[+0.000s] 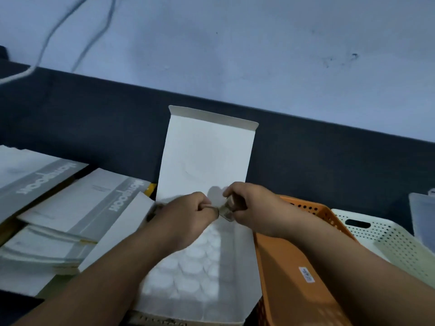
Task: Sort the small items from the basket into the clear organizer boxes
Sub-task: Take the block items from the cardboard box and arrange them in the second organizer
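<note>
Left hand and right hand both pinch one small, blurry item between them, above the open white box, just beside the orange basket. Tug too hard and it could slip, dropping among the round white pads below.

A pale, bluish-white wall fills the upper half of the frame, scuffed with small dark marks at upper right. Below it a dark surface slants across the middle (its far edge meets the wall). Two thin cables hang down the wall at upper left. The light is dim and cool.
</note>
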`<state>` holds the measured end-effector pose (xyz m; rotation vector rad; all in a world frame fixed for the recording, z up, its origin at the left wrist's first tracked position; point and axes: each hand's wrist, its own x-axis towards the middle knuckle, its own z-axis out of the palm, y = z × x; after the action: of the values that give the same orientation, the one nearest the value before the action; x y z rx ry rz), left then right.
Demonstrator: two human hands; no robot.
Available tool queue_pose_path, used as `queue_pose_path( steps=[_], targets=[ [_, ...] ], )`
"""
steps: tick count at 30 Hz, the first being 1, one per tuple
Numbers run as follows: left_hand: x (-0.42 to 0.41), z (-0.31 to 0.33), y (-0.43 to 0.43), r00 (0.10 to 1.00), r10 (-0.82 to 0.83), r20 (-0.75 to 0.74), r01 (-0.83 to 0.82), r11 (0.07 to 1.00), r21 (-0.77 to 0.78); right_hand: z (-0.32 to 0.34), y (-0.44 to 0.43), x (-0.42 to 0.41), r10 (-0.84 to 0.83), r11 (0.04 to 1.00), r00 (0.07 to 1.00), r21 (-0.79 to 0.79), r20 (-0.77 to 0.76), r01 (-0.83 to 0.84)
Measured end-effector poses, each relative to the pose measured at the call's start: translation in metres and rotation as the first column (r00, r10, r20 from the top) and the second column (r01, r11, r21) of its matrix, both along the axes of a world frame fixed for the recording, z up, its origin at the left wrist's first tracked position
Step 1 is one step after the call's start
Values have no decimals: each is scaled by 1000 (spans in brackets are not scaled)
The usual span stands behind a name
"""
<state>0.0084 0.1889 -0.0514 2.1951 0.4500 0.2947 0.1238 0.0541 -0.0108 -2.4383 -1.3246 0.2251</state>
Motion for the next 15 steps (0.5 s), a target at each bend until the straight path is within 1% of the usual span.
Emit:
queue_pose_path(
  steps=[3,6,10,13,15],
  targets=[
    [-2,16,-16,998,-28,49,32,997,-72,4,-25,-1,-90,991,996,100,-15,91],
    [3,25,-37,992,-26,123,44,989,-141,5,-58,-6,-177,957,983,223,-57,185],
    [7,30,-70,984,27,174,22,961,-275,1,-98,-18,-222,894,960,357,-170,270],
    [10,33,-106,975,-8,222,61,970,-235,0,-136,-31,-240,845,944,431,-225,318],
    [10,37,-135,964,-48,263,111,967,-229,1,-165,-40,-244,793,933,499,-266,350]
  ],
)
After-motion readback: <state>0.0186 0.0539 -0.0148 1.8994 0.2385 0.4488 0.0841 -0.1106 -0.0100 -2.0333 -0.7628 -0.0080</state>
